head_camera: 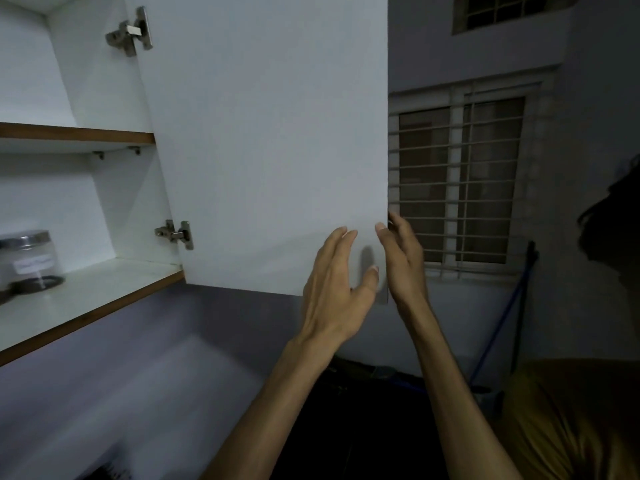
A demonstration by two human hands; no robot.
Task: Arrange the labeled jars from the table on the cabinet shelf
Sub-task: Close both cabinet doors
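The white cabinet door (263, 133) stands swung open in front of me. My left hand (337, 282) lies flat against the door's inner face near its lower right corner, fingers straight. My right hand (403, 258) is at the door's free edge, thumb on the inner face and fingers behind the edge. A clear labeled jar (29, 265) with a metal lid stands on the lower shelf (104, 292) at the far left. The table is out of view.
An upper shelf (76, 135) is seen from below, so its top is hidden. Two metal hinges (133, 31) hold the door. A barred window (460, 188) and a blue-handled broom (505, 317) are at the right, beside a person's shoulder in yellow.
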